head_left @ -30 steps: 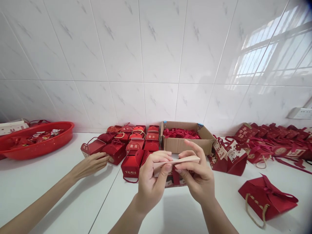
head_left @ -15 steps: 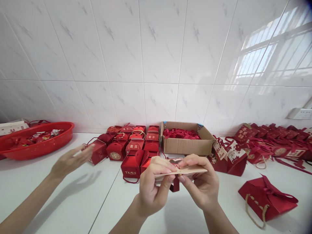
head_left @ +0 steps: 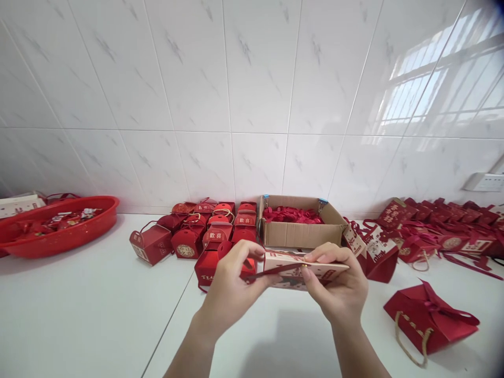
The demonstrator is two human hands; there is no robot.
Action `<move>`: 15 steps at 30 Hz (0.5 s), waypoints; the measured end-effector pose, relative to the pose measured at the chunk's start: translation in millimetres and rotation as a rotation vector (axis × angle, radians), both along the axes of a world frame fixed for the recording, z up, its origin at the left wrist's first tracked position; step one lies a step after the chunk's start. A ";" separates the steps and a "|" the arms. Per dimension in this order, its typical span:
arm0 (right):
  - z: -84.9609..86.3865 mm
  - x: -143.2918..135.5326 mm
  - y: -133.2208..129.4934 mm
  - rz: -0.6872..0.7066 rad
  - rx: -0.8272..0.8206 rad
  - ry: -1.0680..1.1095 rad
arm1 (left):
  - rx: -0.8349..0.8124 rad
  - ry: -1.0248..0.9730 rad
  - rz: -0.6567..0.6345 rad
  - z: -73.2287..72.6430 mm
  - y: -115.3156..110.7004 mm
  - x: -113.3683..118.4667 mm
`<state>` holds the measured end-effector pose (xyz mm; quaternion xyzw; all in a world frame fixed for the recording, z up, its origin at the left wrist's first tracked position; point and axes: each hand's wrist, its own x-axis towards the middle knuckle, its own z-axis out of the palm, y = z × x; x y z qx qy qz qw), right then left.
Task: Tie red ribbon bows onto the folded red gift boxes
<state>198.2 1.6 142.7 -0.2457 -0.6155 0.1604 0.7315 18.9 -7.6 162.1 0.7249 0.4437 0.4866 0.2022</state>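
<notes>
A cream and red printed box (head_left: 289, 257) with a dark red ribbon (head_left: 275, 270) is held up over the white table in the middle of the view. My right hand (head_left: 338, 281) grips its right end, the thumb beside a small gold-coloured piece under the edge. On the other side, my left hand (head_left: 238, 281) has its thumb and fingers closed round the ribbon and the box's left end. Behind my hands stand rows of small red boxes (head_left: 215, 236), and beside them a cardboard box (head_left: 301, 234) full of red ribbons (head_left: 293, 215).
A red basin (head_left: 71, 239) with wrapped sweets is at the left. One red box with a rope handle (head_left: 431, 320) sits at the front right. More red boxes (head_left: 452, 239) line the back right, below a wall socket (head_left: 484, 182).
The other person's hand at the left has gone from view, leaving a red box there. My hands have turned the printed box and shifted slightly; my left fingers now hold its ribbon out to the left.
</notes>
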 end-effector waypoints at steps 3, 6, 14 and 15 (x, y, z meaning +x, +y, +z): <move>-1.7 3.0 2.5 -0.019 -0.013 -0.030 | -0.008 0.018 -0.005 8.9 0.1 -17.8; -2.7 4.1 3.8 0.005 -0.026 -0.110 | 0.098 -0.018 -0.062 15.7 -1.3 -33.8; 2.7 -5.5 1.2 0.069 0.161 -0.445 | 0.251 -0.539 -0.187 15.4 -12.8 -27.0; 3.6 -6.3 0.4 0.062 0.180 -0.460 | 0.268 -0.557 -0.163 14.5 -13.4 -24.1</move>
